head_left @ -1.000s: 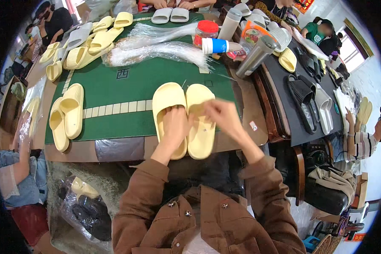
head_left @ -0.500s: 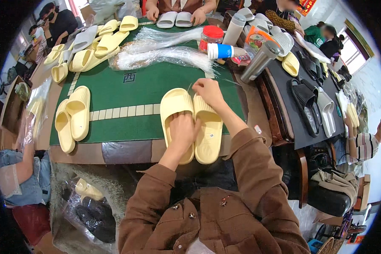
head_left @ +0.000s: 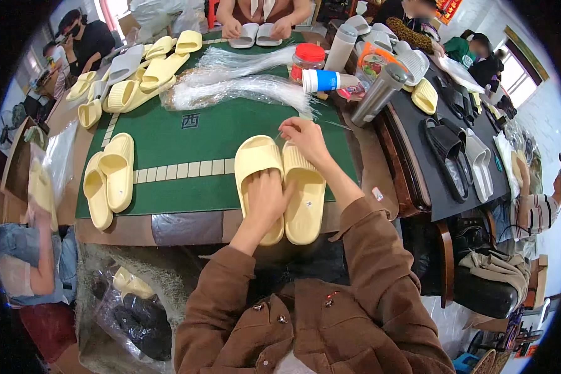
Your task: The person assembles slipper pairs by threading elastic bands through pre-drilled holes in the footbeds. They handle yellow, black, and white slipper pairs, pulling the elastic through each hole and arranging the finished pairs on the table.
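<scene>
Two yellow slippers stand side by side at the near edge of the table, toes pointing away from me. My left hand [head_left: 267,201] reaches into the left slipper [head_left: 257,152], its fingers partly hidden under the broad strap. The thumb lies toward the right slipper [head_left: 304,218], and the hand is closed on the left one. Above the right slipper's toe, my right hand [head_left: 304,138] pinches a thin clear plastic strand [head_left: 278,133] near the gap between the two toes. Where the strand runs through the slippers is hard to make out.
Another yellow pair [head_left: 110,181] rests at left on the green mat [head_left: 181,149]. Bundled clear plastic strands [head_left: 243,90], a red-lidded jar [head_left: 308,57], a paper cup [head_left: 323,80] and a steel flask [head_left: 380,93] lie beyond. Across the table, a person handles grey slippers [head_left: 243,35].
My right hand has shifted slightly, still pinching near the toes; my left stays in the slipper. The person opposite has moved their hands and the grey slippers a little.
</scene>
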The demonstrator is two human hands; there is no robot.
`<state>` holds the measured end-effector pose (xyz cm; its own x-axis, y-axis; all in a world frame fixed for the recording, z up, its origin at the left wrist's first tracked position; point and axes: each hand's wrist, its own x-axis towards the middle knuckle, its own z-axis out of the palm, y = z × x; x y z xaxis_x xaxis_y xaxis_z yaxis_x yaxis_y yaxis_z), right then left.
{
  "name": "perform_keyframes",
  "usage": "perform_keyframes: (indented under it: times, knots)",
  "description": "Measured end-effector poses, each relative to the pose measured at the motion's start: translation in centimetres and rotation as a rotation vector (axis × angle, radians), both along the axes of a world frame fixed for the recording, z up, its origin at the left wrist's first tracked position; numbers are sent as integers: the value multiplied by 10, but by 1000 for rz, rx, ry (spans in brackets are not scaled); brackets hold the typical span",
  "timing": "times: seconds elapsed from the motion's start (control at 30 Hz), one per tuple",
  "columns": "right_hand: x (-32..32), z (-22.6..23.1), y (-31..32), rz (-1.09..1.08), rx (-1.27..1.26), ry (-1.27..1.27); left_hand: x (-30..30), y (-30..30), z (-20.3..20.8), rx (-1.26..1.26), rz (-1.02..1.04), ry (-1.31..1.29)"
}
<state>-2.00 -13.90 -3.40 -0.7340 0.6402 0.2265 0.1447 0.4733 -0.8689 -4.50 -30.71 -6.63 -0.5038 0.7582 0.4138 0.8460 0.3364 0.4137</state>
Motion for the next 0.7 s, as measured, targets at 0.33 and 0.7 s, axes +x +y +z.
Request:
perform_keyframes:
  times: [0.33, 0.7]
  knots:
    - [12, 18, -20, 88, -4, 117, -43, 9, 53, 385, -122, -194]
    - [16, -3, -10, 46, -468, 231, -80, 56, 20, 338, -199, -729]
